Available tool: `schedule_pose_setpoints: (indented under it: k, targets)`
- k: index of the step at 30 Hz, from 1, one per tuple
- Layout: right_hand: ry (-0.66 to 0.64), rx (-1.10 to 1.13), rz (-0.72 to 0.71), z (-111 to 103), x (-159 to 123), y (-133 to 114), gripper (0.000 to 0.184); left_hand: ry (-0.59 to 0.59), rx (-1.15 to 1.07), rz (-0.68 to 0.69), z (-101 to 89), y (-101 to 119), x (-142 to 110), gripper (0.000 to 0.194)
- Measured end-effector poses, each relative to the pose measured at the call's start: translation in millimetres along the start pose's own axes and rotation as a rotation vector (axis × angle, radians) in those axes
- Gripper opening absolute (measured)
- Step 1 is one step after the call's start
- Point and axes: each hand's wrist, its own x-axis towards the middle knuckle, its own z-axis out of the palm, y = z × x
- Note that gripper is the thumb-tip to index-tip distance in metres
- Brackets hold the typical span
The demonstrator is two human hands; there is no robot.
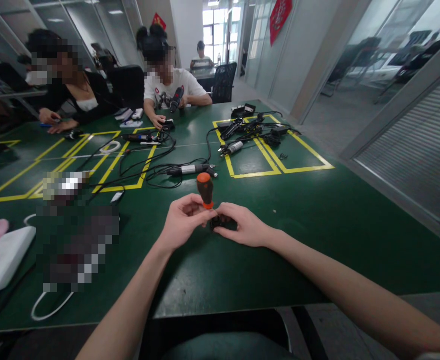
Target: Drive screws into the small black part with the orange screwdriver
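Observation:
An upright screwdriver (205,190) with a black handle and orange ends stands in front of me, its handle pointing up. My left hand (184,220) pinches it near the lower collar; the shaft is mostly hidden behind the fingers. Close beside, my right hand (244,225) is closed on a small dark part (215,223) just over the green table. Fingers cover much of that part, so its exact kind does not show. The screwdriver's tip is hidden, and I cannot tell whether it touches the part.
Beyond my hands lies a silver-and-black corded tool (192,170). Tangled black cables (265,131) and small black pieces (283,156) lie around yellow tape outlines (306,170). Left are a white box (8,257) and a white cable (51,318). Across the table, a person holds a power drill (177,100).

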Motion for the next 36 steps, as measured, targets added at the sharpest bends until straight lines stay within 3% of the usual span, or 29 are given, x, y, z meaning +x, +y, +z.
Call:
schedule_pose_setpoints:
  k: [4, 14, 24, 30, 36]
  targets:
    - [0.004, 0.006, -0.010, 1, 0, 1, 0.012, 0.027, -0.017, 0.021, 6.2, -6, -1, 0.037]
    - [0.026, 0.065, -0.017, 0, -1, 3, 0.018, -0.073, 0.013, 0.118, 6.5, 1, -2, 0.030]
    - [0.067, 0.076, -0.048, -1, 0, 7, 0.040, 0.129, 0.017, 0.120, 15.5, -6, -3, 0.037]
    - [0.245, 0.152, -0.128, -8, 1, -2, 0.042, 0.147, 0.040, 0.115, 19.4, -8, -2, 0.037]
    - [0.448, 0.268, -0.082, -7, 6, -25, 0.022, 0.128, 0.158, 0.177, 16.2, -11, 0, 0.038]
